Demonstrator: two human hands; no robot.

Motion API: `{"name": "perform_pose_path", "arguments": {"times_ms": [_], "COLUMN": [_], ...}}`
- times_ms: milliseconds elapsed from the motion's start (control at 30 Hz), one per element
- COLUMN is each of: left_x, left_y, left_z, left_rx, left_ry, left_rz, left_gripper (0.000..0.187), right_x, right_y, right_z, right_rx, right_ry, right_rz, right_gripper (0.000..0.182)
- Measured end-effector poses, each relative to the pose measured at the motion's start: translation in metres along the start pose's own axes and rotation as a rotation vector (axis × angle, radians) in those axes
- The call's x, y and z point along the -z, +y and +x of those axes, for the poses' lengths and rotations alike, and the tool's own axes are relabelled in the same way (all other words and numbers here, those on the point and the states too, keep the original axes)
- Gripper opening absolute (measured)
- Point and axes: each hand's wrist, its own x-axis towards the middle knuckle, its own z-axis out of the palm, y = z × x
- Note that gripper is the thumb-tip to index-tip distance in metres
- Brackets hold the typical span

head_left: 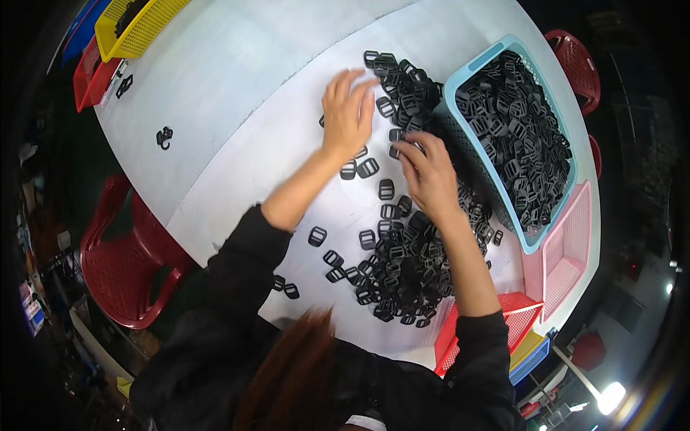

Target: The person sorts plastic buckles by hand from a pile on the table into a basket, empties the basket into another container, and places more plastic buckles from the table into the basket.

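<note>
Many small black plastic buckles [410,266] lie in a loose heap on the white table [237,136]. My left hand [348,115] is over the upper middle of the table, fingers apart, beside the upper part of the heap. To its right, my right hand [429,169] has thumb and forefinger close together at a black buckle [395,136]; whether it grips the piece is hidden. Several single buckles, one of them a dark buckle [367,168], lie flat between and below the hands.
A light blue basket [491,169] full of black buckles stands right of my hands. Pink [564,255] and red baskets [519,316] sit at the lower right. Yellow [147,32] and red trays [90,75] are at the upper left. A red chair [129,258] stands left.
</note>
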Motion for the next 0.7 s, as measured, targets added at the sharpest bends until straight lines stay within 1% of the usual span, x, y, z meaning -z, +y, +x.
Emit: {"name": "perform_pose_path", "arguments": {"times_ms": [33,100,167,200,267,300,333,367,400,433,500,600,700], "left_x": [-0.013,-0.037,-0.058,-0.065,-0.075,-0.076,-0.071,-0.066,-0.061,-0.055,-0.042,-0.027,-0.014], "left_y": [-0.023,-0.052,-0.061,-0.063,-0.068,-0.065,-0.062,-0.057,-0.051,-0.046,-0.035,-0.012,0.020], "left_z": [0.027,0.064,0.083,0.087,0.085,0.082,0.078,0.073,0.064,0.056,0.032,-0.009,-0.056], "left_rx": [-0.050,-0.072,-0.067,-0.060,-0.157,-0.208,-0.215,-0.193,-0.171,-0.151,-0.117,-0.069,-0.041], "left_ry": [0.029,-0.084,-0.257,-0.343,-0.402,-0.436,-0.431,-0.453,-0.475,-0.495,-0.443,-0.410,-0.404], "left_rz": [0.051,0.146,0.232,0.275,0.319,0.333,0.267,0.212,0.158,0.107,0.039,-0.024,-0.062], "left_gripper": [0.027,0.032,0.035,0.037,0.037,0.037,0.036,0.036,0.035,0.035,0.032,0.031,0.031], "right_x": [-0.019,-0.050,-0.080,-0.088,-0.098,-0.097,-0.094,-0.090,-0.092,-0.088,-0.078,-0.067,-0.057], "right_y": [-0.002,-0.001,0.030,0.048,0.079,0.077,0.074,0.069,0.067,0.059,0.040,0.019,0.015], "right_z": [0.025,0.077,0.122,0.138,0.153,0.147,0.138,0.132,0.122,0.114,0.091,0.052,-0.004], "right_rx": [0.031,-0.065,-0.346,-0.531,-0.904,-0.868,-0.830,-0.788,-0.703,-0.642,-0.524,-0.479,-0.336], "right_ry": [0.055,0.180,0.240,0.215,0.151,0.116,0.085,0.060,0.044,0.024,-0.013,0.038,0.098], "right_rz": [-0.033,-0.235,-0.440,-0.396,-0.303,-0.292,-0.282,-0.272,-0.328,-0.326,-0.320,-0.261,-0.274], "right_gripper": [0.031,0.041,0.047,0.047,0.050,0.049,0.048,0.047,0.042,0.040,0.036,0.031,0.028]}}
